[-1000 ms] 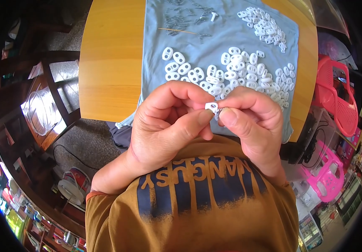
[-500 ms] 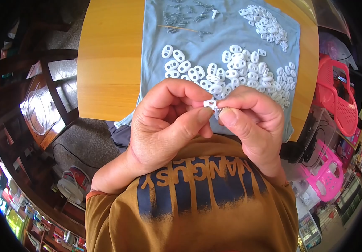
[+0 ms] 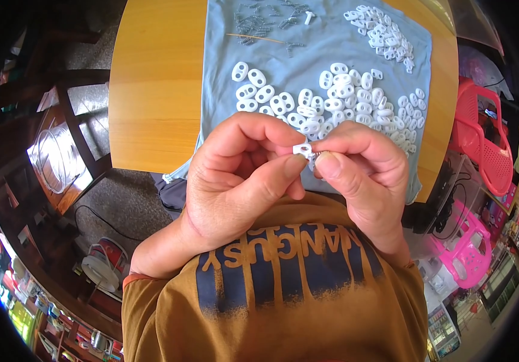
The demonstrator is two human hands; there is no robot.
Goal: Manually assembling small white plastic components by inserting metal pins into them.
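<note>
My left hand (image 3: 247, 166) pinches a small white plastic piece with a hole (image 3: 301, 148) between thumb and forefinger. Against its right side, my right hand (image 3: 362, 166) pinches a small metal spring (image 3: 317, 154), mostly covered by the fingertips. Both hands meet above the near edge of a blue-grey cloth (image 3: 223, 36). Just beyond them lie many white oval two-holed plastic pieces (image 3: 333, 105). Smaller white pieces (image 3: 386, 37) form a pile at the far right, and loose springs (image 3: 252, 27) are scattered at the far left of the cloth.
The cloth covers part of a wooden table (image 3: 154, 90). A thin tan stick (image 3: 256, 37) and a white T-shaped piece (image 3: 309, 17) lie near the springs. To the right stand a red plastic chair (image 3: 488, 136) and a pink one (image 3: 467, 247). Dark wooden furniture is at left.
Both hands keep their pinch in nearly the same place. The white piece and the spring have shifted only very slightly, and the whole view has moved a little.
</note>
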